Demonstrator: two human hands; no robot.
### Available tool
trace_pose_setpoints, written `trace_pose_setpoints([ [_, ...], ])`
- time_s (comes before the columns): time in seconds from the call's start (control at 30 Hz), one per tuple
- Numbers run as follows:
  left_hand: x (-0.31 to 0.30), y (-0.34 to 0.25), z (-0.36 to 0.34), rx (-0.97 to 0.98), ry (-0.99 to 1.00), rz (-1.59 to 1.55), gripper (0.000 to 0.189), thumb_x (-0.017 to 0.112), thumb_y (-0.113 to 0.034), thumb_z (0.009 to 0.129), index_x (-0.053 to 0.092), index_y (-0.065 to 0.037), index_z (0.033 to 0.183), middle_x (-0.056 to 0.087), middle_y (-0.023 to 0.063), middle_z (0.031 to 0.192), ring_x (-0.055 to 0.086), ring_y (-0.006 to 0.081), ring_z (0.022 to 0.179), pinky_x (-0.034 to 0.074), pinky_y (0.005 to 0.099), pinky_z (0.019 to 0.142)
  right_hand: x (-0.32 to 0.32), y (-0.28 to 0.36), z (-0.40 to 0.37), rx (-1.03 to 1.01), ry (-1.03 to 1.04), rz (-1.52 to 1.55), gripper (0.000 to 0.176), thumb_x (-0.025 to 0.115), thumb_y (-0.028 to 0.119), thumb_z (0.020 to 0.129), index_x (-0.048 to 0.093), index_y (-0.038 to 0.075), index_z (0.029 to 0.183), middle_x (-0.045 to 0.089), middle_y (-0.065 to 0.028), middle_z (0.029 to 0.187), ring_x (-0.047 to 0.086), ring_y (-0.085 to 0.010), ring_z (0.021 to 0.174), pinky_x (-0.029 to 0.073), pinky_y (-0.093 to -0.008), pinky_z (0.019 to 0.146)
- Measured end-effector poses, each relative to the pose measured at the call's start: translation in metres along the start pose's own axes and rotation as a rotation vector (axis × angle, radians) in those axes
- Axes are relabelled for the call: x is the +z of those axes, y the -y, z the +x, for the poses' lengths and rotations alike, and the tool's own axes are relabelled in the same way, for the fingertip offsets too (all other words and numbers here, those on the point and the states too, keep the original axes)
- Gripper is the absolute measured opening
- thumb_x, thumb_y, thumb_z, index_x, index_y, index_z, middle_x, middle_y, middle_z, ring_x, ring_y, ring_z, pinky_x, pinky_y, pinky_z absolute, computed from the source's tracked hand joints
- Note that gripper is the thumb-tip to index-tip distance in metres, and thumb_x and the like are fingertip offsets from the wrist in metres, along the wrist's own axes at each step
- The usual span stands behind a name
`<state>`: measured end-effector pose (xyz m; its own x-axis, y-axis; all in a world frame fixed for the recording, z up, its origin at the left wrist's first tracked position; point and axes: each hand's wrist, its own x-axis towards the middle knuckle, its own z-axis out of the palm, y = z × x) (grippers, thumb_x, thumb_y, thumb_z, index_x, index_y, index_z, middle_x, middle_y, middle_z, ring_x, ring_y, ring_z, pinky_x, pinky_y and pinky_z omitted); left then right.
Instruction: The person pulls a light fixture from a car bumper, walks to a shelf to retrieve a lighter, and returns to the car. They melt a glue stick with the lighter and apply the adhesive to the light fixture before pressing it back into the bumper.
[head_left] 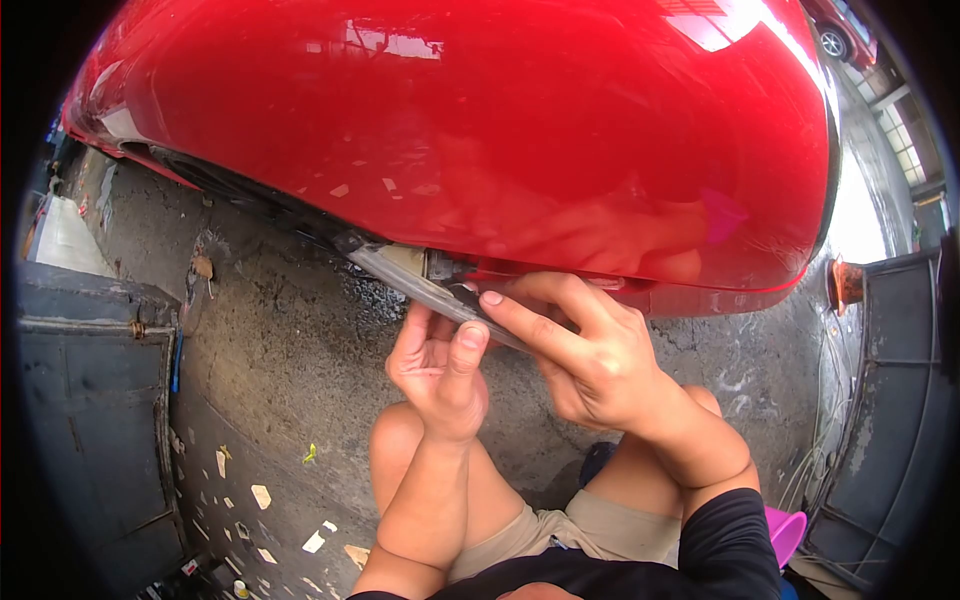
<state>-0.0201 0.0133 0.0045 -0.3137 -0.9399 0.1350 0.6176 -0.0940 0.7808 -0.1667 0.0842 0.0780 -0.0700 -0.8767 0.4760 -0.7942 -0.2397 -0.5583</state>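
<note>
Just under the panel's (480, 130) edge, your left hand (440, 370) pinches the strip (400, 272); your right hand (590, 360) lies on it, grip hidden. Open floor (290, 350) below the panel.

Red body panel (480, 130): glossy paint, smooth, mirror-like reflections, a few pale flecks stuck on it. Grey strip (415, 282) at its lower edge: matt, dull, scuffed; can't tell metal or plastic. Floor (290, 350): rough concrete, stained, dark patches. Left, dark panels (90, 400): matt metal, worn paint, rusty fitting. Near left, scraps (260, 495) on the floor look like paper. Shorts (600, 525): tan woven cloth. Sleeve (730, 540): black matt cloth. Pink tub (787, 530) near right: smooth plastic.
</note>
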Motion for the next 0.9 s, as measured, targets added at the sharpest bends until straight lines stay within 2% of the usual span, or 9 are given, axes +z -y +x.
trace_pose_setpoints([
  [0.07,0.000,0.001,0.001,0.016,0.004,0.004,0.051,0.075,-0.007,0.093,0.055,0.010,0.136,0.067,0.0168,0.124,0.065,0.0210,0.112,0.054,0.0354,0.099,0.001,-0.004,-0.003,-0.037,-0.001,-0.065,0.056,0.068,0.002,0.075,0.068,0.010,0.131,0.067,-0.0088,0.117,0.068,-0.0269,0.086,0.058,-0.0369,0.064],
  [0.37,0.004,-0.002,0.002,-0.001,-0.007,0.004,0.053,0.074,-0.009,0.092,0.054,0.011,0.137,0.067,0.0174,0.124,0.066,0.0213,0.111,0.056,0.0355,0.096,0.001,-0.008,-0.007,-0.051,-0.021,-0.015,0.062,0.065,-0.004,0.065,0.068,0.001,0.127,0.068,-0.0119,0.110,0.069,-0.0285,0.082,0.058,-0.0378,0.063],
  [0.47,0.004,-0.002,0.001,-0.004,0.023,0.057,0.055,0.071,-0.015,0.095,0.052,0.010,0.140,0.065,0.0166,0.126,0.065,0.0234,0.114,0.056,0.0376,0.100,-0.003,-0.006,-0.008,-0.014,-0.001,-0.002,0.061,0.065,-0.004,0.066,0.067,0.000,0.127,0.068,-0.0129,0.109,0.069,-0.0296,0.083,0.058,-0.0386,0.063],
  [0.57,0.004,-0.003,0.001,-0.016,0.013,0.071,0.053,0.071,-0.015,0.095,0.053,0.009,0.139,0.065,0.0159,0.126,0.066,0.0232,0.112,0.057,0.0383,0.097,-0.006,-0.006,-0.009,0.021,0.007,0.002,0.060,0.063,-0.006,0.067,0.067,-0.001,0.127,0.068,-0.0134,0.109,0.069,-0.0310,0.083,0.058,-0.0401,0.063],
  [0.67,-0.001,-0.002,-0.001,-0.023,0.005,0.102,0.050,0.070,-0.014,0.095,0.054,0.008,0.137,0.065,0.0154,0.125,0.066,0.0235,0.111,0.060,0.0393,0.094,-0.012,-0.004,-0.012,0.108,0.033,0.126,0.052,0.061,-0.008,0.076,0.066,-0.003,0.128,0.067,-0.0154,0.108,0.069,-0.0314,0.086,0.058,-0.0380,0.070],
  [0.77,-0.008,-0.002,-0.001,-0.054,-0.002,0.123,0.048,0.069,-0.013,0.095,0.054,0.007,0.136,0.065,0.0160,0.125,0.067,0.0249,0.110,0.062,0.0410,0.093,-0.024,0.000,-0.019,0.233,0.016,0.401,0.041,0.060,-0.006,0.087,0.067,-0.004,0.127,0.067,-0.0173,0.109,0.069,-0.0306,0.093,0.057,-0.0360,0.081],
  [0.87,-0.008,-0.002,-0.003,-0.063,-0.023,0.086,0.047,0.067,-0.012,0.096,0.053,0.006,0.137,0.064,0.0169,0.127,0.068,0.0263,0.109,0.063,0.0434,0.092,-0.053,0.007,-0.035,0.409,0.015,0.518,0.033,0.059,-0.001,0.094,0.068,-0.004,0.126,0.068,-0.0181,0.111,0.068,-0.0291,0.100,0.053,-0.0353,0.090],
  [0.9,-0.005,-0.003,-0.004,-0.062,-0.036,0.084,0.047,0.066,-0.012,0.096,0.053,0.006,0.137,0.064,0.0174,0.127,0.068,0.0269,0.109,0.063,0.0443,0.092,-0.067,0.008,-0.049,0.462,0.001,0.460,0.032,0.058,0.000,0.095,0.069,-0.004,0.125,0.068,-0.0179,0.111,0.068,-0.0288,0.100,0.053,-0.0356,0.090],
])
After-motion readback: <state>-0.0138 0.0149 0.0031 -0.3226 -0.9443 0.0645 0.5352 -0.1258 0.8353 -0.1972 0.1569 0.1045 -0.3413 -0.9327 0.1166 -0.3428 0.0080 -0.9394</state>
